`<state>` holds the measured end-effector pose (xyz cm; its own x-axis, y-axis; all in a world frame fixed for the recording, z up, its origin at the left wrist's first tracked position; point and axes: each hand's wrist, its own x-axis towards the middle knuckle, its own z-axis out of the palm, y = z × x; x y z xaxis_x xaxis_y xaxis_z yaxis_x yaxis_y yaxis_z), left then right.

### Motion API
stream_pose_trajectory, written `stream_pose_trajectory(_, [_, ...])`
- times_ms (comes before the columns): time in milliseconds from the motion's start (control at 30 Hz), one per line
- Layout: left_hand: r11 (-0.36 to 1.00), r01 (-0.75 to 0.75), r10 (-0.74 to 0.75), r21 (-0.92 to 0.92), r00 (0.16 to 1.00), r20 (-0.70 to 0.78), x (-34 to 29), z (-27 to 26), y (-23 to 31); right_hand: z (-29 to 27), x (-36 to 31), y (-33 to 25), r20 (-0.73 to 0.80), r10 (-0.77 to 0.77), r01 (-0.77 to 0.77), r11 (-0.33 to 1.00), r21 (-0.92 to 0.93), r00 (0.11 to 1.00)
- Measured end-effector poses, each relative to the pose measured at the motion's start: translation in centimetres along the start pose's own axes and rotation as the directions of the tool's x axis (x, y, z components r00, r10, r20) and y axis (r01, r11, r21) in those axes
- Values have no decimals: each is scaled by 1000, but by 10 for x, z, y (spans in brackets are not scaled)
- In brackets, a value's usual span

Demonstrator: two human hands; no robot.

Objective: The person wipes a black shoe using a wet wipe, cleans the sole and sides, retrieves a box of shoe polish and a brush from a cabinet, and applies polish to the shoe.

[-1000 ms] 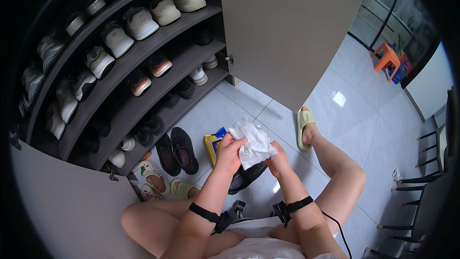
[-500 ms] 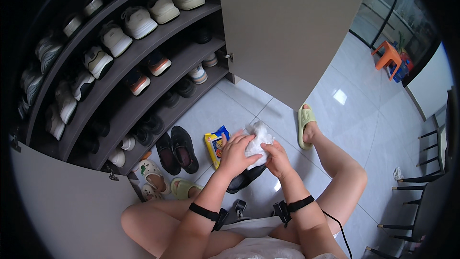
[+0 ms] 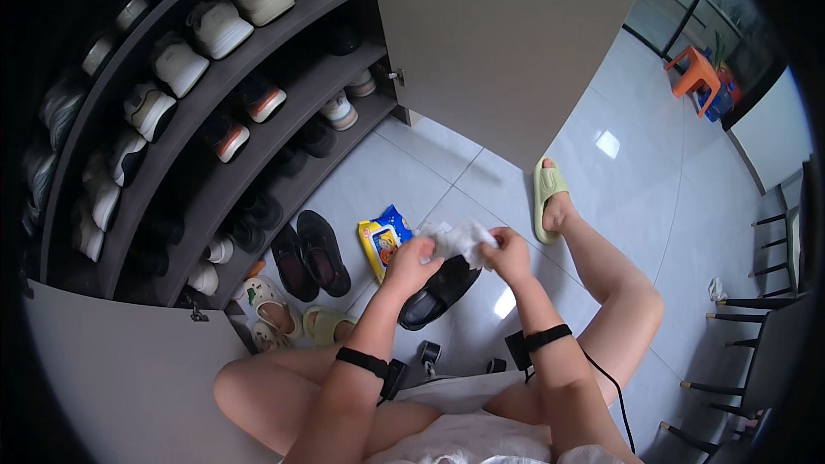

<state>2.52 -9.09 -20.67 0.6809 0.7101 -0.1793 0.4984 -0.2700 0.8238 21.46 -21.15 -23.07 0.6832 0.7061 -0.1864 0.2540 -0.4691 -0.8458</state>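
Observation:
A white wet wipe (image 3: 460, 239) is stretched out crumpled between my two hands. My left hand (image 3: 414, 266) pinches its left end, and my right hand (image 3: 509, 254) grips the other end with bent fingers. Just below the wipe, a pair of black shoes (image 3: 440, 294) rests on the tiled floor, partly covered by my hands and the wipe. Beside my left hand lies a yellow and blue pack of wipes (image 3: 383, 237).
An open shoe cabinet (image 3: 284, 60) with shoes on several shelves stands at the left. Black shoes (image 3: 311, 255) and patterned clogs (image 3: 268, 309) sit before it. Its door (image 3: 507, 43) juts out ahead. An orange stool (image 3: 693, 80) and dark chairs (image 3: 760, 335) are at the right.
The wipe has gone from a bunched ball to being spread between my hands. My hands have moved apart, uncovering more of the black shoes. The view has shifted slightly.

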Motion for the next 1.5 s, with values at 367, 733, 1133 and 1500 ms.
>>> stream_pose_trajectory(367, [812, 96, -280, 575, 930, 239, -53, 119, -109, 11, -13, 76, -203, 468, -379, 852, 360, 860])
stream_pose_trajectory(733, [191, 357, -557, -914, 806, 198, 16, 30, -121, 22, 16, 29, -237, 72, -69, 997, 22, 969])
stream_pose_trajectory(1133, [-181, 338, -496, -924, 779, 382, 33, -15, -198, 139, 103, -33, 122, -167, 179, 979, -96, 978])
stream_pose_trajectory(1500, [376, 252, -691, -892, 718, -88, 43, 16, -204, 237, 146, -33, 419, -481, 508, 860, 52, 770])
